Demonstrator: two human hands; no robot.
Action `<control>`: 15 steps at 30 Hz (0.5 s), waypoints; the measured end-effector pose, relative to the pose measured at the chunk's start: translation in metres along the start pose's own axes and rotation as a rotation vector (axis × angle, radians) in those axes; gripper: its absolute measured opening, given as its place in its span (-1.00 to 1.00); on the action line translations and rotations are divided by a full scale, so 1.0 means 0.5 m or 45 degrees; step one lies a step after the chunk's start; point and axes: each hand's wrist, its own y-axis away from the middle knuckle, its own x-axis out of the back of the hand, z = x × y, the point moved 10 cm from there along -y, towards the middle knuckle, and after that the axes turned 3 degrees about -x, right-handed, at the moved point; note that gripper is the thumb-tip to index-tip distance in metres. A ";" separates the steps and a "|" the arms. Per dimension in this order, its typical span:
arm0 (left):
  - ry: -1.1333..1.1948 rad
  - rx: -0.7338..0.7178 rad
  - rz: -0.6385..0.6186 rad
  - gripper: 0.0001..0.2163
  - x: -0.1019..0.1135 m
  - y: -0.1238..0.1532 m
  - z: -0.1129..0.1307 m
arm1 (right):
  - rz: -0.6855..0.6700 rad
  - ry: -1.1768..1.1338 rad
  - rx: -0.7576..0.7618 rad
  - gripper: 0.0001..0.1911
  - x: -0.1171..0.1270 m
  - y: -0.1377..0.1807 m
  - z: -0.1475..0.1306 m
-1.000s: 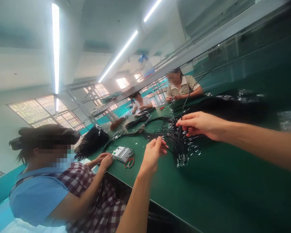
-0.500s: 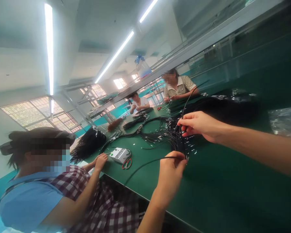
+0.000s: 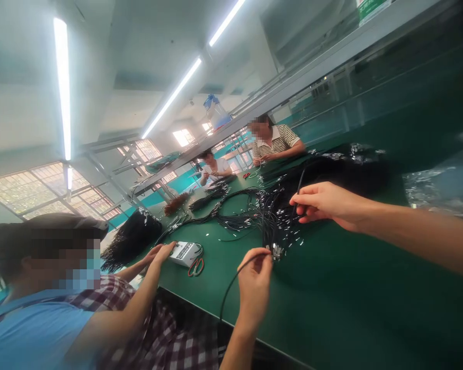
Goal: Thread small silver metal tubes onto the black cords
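Observation:
My left hand (image 3: pixel 254 282) pinches one thin black cable (image 3: pixel 231 282) near its metal-tipped end, and the cable arcs down over the front edge of the green table (image 3: pixel 351 303). My right hand (image 3: pixel 324 203) is raised a little above the table, fingers closed on a black cable that rises from the bundle of black cables with metal ends (image 3: pixel 273 226). The bundle hangs and spreads between my two hands. Its lower tips (image 3: pixel 277 251) lie right beside my left fingertips.
A person in a plaid shirt (image 3: pixel 111 313) sits at my left, a hand on a white box (image 3: pixel 185 253) with red-handled scissors (image 3: pixel 196 267) beside it. More black cable piles (image 3: pixel 133 236) lie along the table. Two other people (image 3: pixel 272 141) work at the far end.
My left hand came toward me from the bundle, drawing one cable out and down over the table edge. My right hand stayed up on its cable. The view swung slightly right.

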 end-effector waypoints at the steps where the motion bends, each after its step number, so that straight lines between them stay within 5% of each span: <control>1: 0.013 -0.010 0.018 -0.92 0.009 -0.004 0.002 | 0.012 -0.001 -0.013 -0.75 0.010 0.000 0.007; 7: -0.279 -0.359 -0.095 -0.86 -0.015 0.022 0.062 | -0.003 -0.027 -0.055 -0.72 0.014 0.010 0.029; 15: -1.089 -1.032 -0.232 -0.81 -0.146 0.129 0.083 | -0.074 0.028 -0.104 -0.78 0.004 0.034 0.072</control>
